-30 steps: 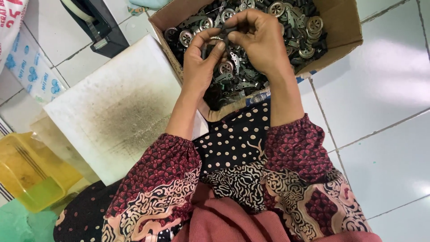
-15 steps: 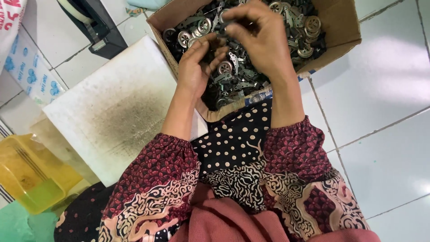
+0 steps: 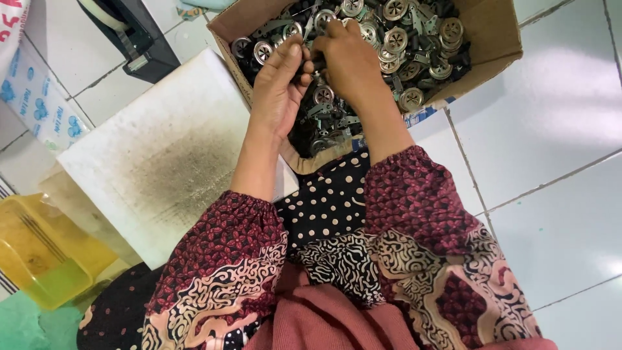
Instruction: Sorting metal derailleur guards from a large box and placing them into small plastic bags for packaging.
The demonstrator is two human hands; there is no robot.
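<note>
Right now both of my hands meet over the cardboard box (image 3: 499, 32), which sits on the white tiled floor (image 3: 551, 194) just beyond my knees. My left hand (image 3: 278, 91) is raised at the near left side of the box, fingers curled loosely with the thumb toward the other hand. My right hand (image 3: 353, 61) is closed down, its fingertips pinching a small dark part (image 3: 317, 61) between the two hands, though the piece is mostly hidden and I can't tell its shape. Whether the left hand truly grips that part or only steadies it, I cannot tell.

Round metal discs (image 3: 395, 39) with slotted faces fill the box, mixed with dark brackets. A stained white board (image 3: 155, 155) lies flat to the left of the box, and a yellow plastic tub (image 3: 39, 259) sits farther left, near my sleeve.

To do this well I judge the pinch should be kept at the fingertips, low over the pile, so that a slip drops the piece back into the box and not onto the tiles.
</note>
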